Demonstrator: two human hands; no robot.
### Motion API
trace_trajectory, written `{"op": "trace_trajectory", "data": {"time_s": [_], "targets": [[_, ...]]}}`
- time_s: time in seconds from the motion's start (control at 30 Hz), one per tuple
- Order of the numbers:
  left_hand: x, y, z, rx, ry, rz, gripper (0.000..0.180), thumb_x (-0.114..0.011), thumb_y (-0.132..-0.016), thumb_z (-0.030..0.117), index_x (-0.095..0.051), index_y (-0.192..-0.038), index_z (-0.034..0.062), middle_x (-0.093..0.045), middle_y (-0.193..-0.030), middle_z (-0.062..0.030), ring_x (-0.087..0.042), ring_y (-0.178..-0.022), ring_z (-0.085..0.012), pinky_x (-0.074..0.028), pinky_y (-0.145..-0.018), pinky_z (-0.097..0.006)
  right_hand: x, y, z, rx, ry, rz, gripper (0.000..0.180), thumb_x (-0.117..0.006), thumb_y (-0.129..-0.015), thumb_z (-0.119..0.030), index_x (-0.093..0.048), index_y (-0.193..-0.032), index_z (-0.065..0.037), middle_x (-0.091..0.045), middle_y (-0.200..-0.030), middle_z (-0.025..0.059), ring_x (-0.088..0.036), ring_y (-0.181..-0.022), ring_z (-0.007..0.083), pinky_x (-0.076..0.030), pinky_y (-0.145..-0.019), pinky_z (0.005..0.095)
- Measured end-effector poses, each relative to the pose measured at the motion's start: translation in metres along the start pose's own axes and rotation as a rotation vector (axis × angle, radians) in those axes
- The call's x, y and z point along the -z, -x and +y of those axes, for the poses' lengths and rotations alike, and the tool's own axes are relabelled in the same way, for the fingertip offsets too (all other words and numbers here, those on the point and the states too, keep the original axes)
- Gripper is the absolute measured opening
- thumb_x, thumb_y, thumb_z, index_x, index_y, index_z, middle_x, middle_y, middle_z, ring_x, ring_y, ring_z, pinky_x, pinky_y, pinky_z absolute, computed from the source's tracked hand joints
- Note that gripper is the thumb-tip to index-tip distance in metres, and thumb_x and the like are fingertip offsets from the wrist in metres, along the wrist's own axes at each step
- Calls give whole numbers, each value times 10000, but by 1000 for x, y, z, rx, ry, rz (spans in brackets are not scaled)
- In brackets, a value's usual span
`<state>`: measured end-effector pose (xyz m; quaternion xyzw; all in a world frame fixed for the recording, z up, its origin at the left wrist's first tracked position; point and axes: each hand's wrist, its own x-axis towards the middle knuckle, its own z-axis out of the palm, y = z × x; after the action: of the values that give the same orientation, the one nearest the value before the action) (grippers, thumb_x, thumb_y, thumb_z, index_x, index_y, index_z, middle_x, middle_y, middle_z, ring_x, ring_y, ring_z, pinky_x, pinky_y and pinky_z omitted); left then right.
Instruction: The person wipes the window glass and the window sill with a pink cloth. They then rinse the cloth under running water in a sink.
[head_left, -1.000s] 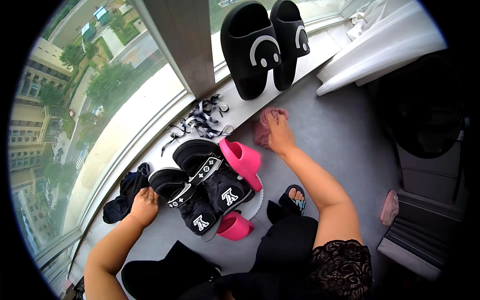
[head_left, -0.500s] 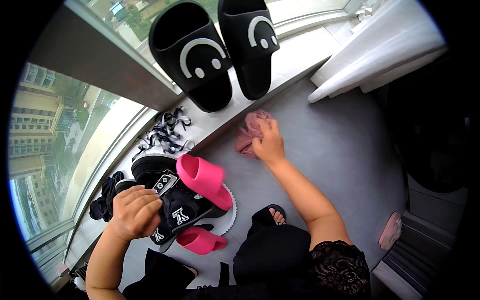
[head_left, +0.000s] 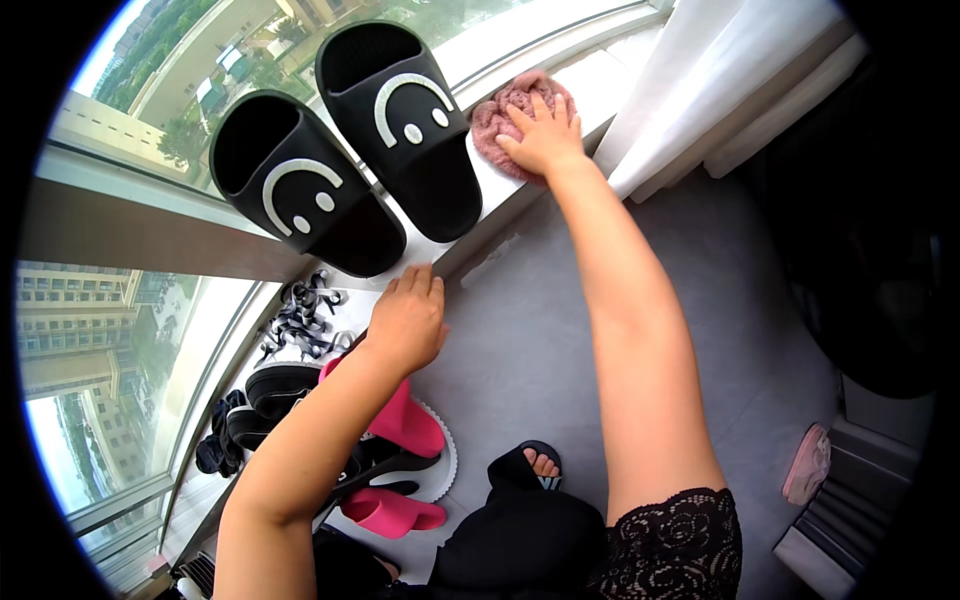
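Note:
With fingers spread, my right hand [head_left: 548, 137] presses flat on a fuzzy pink cloth [head_left: 497, 122], which lies bunched on the white window sill [head_left: 590, 85]. Left of the cloth, a pair of black slides with white smiley designs stands on the sill: the nearer slide [head_left: 345, 235] and the farther slide [head_left: 450, 200]. My left hand [head_left: 408, 318] hovers by the sill's edge below the slides, fingers extended, holding nothing. Beneath my left forearm are bright pink slippers [head_left: 405, 420], partly hidden.
Black-and-white laces [head_left: 300, 318] lie on the sill at left. Black shoes [head_left: 280, 388] are piled beside the pink slippers. A white curtain [head_left: 690, 90] hangs at the right. A pale pink shoe [head_left: 808, 465] stands at the far right, on the grey floor [head_left: 540, 340].
My right hand has moved the pink cloth up from above the floor onto the sill. My left hand has left the shoe pile and reached forward toward the slides.

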<state>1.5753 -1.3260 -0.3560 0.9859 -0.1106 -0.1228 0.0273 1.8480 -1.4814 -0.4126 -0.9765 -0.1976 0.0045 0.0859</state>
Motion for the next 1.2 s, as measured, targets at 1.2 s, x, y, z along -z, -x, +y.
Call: {"op": "trace_trajectory", "data": {"time_s": [1.2], "targets": [[-16, -3, 1, 31, -196, -82, 822, -758, -724, 283, -407, -1368, -87, -371, -1442, -309, -388, -1351, -397, -317, -1130, -427, -103, 35, 151, -453, -152, -204, 549, -411, -930, -564, -459, -1419, -318, -263, -1558, 135, -213, -1442, 348, -160, -1145, 548]]}}
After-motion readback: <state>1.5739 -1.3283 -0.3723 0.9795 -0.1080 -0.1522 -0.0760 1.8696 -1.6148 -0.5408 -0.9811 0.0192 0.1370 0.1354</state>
